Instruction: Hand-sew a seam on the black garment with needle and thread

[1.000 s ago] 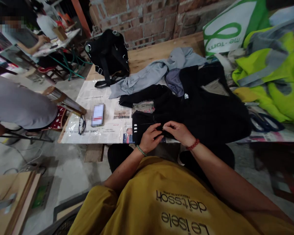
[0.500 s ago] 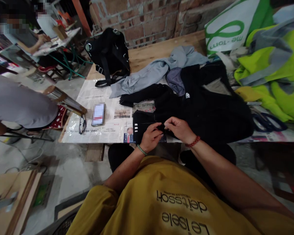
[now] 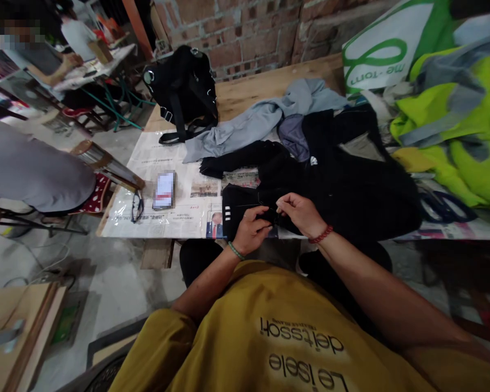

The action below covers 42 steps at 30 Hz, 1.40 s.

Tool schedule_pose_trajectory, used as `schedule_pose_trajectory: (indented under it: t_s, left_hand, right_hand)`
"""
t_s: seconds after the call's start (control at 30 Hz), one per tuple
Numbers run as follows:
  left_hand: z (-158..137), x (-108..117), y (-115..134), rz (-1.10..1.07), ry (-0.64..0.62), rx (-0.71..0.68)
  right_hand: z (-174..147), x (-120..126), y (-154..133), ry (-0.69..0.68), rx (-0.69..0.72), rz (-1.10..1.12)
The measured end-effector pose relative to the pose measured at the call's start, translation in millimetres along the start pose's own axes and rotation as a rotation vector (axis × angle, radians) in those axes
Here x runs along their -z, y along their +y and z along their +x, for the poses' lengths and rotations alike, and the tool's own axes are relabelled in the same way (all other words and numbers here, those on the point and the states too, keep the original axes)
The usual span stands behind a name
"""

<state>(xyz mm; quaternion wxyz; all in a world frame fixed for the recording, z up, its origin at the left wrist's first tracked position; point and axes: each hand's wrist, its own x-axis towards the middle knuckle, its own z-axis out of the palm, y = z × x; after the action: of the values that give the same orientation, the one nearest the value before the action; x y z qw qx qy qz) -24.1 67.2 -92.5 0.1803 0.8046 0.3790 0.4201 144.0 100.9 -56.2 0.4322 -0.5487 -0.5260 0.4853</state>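
Note:
A black garment (image 3: 343,190) with a small white emblem and short white bars lies spread along the table's near edge. Over its left part are both my hands, close together with fingertips almost meeting. My left hand (image 3: 251,231), with a green bead bracelet, has thumb and fingers curled into a pinch. My right hand (image 3: 302,215), wearing a red bracelet, pinches with thumb and forefinger. A thin pale thread (image 3: 247,206) runs across the black cloth toward the left fingertips. Whatever tiny thing sits in either pinch is too small to make out.
Grey cloth (image 3: 245,128) and a black bag (image 3: 183,90) lie behind. At left are a phone (image 3: 164,189), glasses (image 3: 137,207) and a cylinder (image 3: 108,163). Dark-handled scissors (image 3: 445,206), a yellow-green vest (image 3: 469,147) and a printed bag (image 3: 375,54) occupy the right. People sit at left.
My right hand has shifted very slightly to the right, widening the small gap between the fingertips. The left hand keeps its pinch, and the garment lies as before.

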Motion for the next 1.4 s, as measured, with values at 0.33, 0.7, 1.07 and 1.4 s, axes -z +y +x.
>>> schedule_pose_trajectory:
  t_s: [0.33,0.7,1.07,1.4]
  left_hand:
    - [2,0,2,0.010,0.039,-0.046]
    - [3,1,-1,0.011,0.031,-0.092]
    - [1,0,-2,0.057,0.031,-0.090]
    - [0,1,-1,0.027,0.036,-0.061]
  right_hand:
    - [-9,0,-6,-0.074,0.004,0.028]
    - [-3,-14,-4,-0.074,-0.063,0.153]
    - [1,-8,-5,-0.104,-0.191,0.283]
    - [-9,3,-8,-0.231,-0.189,0.089]
